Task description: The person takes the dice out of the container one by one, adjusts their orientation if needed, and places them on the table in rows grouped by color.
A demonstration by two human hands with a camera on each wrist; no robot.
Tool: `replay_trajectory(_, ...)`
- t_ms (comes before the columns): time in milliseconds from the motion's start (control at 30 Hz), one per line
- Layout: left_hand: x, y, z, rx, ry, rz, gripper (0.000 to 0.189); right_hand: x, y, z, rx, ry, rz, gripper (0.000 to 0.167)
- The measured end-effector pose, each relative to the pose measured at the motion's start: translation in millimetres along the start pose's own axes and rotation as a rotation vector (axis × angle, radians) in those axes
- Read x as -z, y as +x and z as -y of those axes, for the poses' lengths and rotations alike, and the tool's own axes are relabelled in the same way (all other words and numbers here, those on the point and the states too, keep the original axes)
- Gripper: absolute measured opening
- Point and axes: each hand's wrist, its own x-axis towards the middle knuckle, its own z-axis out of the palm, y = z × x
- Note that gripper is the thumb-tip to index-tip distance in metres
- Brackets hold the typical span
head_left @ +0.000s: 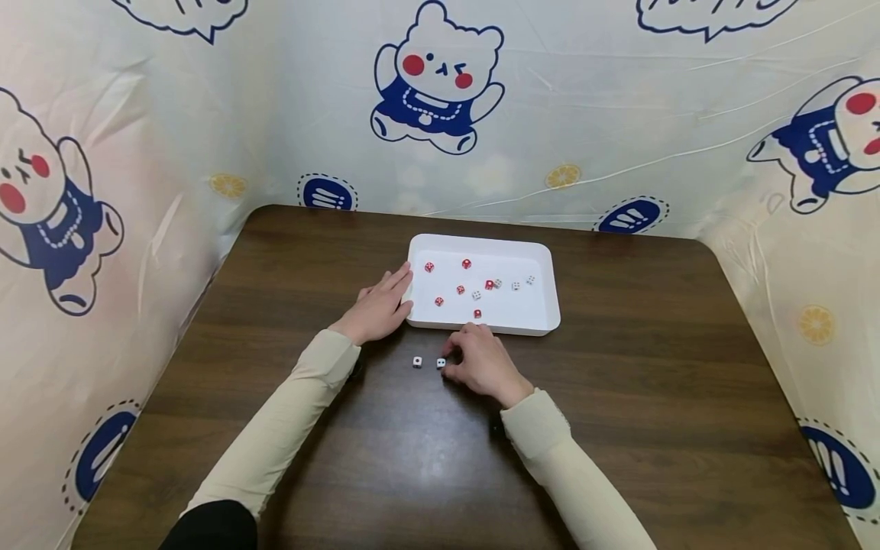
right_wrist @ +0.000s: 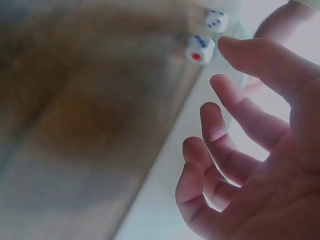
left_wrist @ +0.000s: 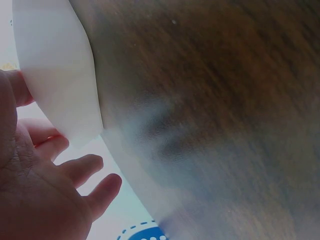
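A shallow white tray (head_left: 509, 325) holds several red dice and several white dice. My left hand (head_left: 374, 312) rests against the tray's left rim, its fingers stretched; the left wrist view shows that hand (left_wrist: 45, 170) with fingers spread beside the tray wall (left_wrist: 60, 65). In front of the tray, two white dice lie on the table: the left die (head_left: 417, 362) and the right die (head_left: 441, 363). Beside the right die is my right hand (head_left: 484, 363), thumb and fingers loosely bent. In the right wrist view a small gap separates the thumb from the nearer die (right_wrist: 201, 49).
Dark brown wood makes up the tabletop (head_left: 653, 367). A pale printed cloth (head_left: 584, 99) with cartoon bears hangs around its back and sides. Inside the tray, a red die (head_left: 477, 314) sits near the front wall and white dice (head_left: 516, 286) lie to the right.
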Motion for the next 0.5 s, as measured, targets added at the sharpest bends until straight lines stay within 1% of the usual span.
replay_trajectory(133,1.1,-0.6,0.3,0.001,-0.002,0.005,0.062,13,-1.6,1,-0.006,-0.002,-0.009,0.02)
replay_trajectory(233,2.0,-1.6,0.2,-0.001,-0.004,0.004,0.063,24,-2.2,0,-0.007,0.016,-0.038,0.019)
replay_trajectory(400,3.0,-2.7,-1.0,-0.012,-0.011,0.0,0.063,36,0.5,-11,-0.007,0.099,-0.133,0.017)
replay_trajectory(500,2.8,-2.9,-2.0,-0.015,-0.011,0.0,0.062,39,4.6,-20,-0.035,0.161,-0.205,0.018)
